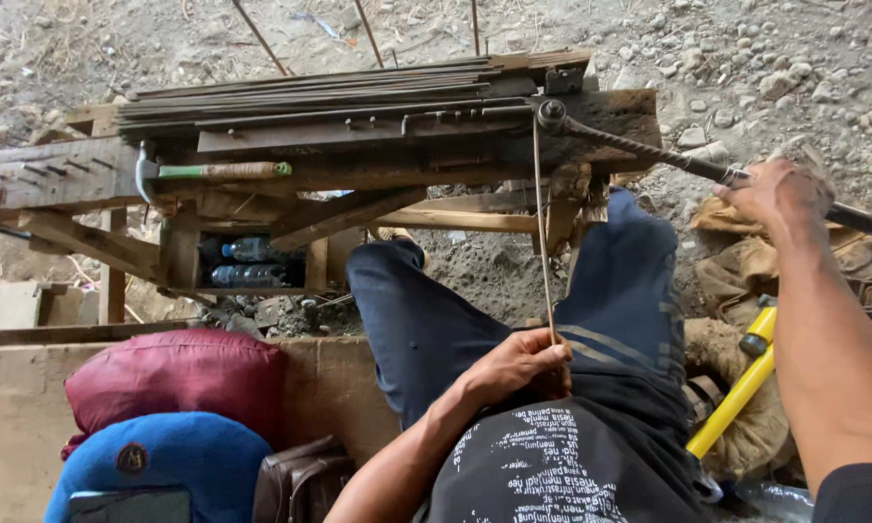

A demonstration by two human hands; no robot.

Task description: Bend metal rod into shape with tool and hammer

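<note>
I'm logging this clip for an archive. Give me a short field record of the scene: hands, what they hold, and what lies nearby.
setting: wooden workbench on gravel ground
left hand: grips thin steel rod
right hand: grips long bending lever
on bench: stacked rods, hammer
nearby: yellow tool handle, plastic bottles, bags

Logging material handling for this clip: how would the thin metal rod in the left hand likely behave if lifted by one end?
The thin rod would probably flex and sway, being long and slender. It looks light, since the left hand pinches it easily. Being round, it may roll on the bench.

Stony dirt ground [746, 58], rough wooden workbench [58, 179], daylight
</note>
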